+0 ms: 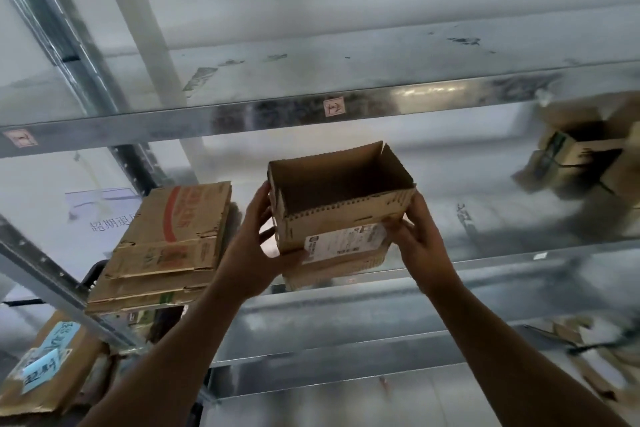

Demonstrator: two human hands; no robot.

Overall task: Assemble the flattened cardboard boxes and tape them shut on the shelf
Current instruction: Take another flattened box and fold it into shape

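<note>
One open box [341, 199] — both hands [258, 246]

I am reading "上" on a sticker [334, 106] on the shelf beam [433, 97], and "超期退" on the paper sign [107, 215] at middle left.

A single wide-angle camera sits on the person's head and looks forward and down at a metal rack from close by. It is higher than the upper shelf [346, 55], so that shelf's top and the inside of the open box [332, 218] both show. The box sits near mid-frame, within arm's reach. The left hand [254, 239] and right hand [427, 243] reach in from the lower edge. Shelf edges slope up rightward, so the view is tilted.
</note>
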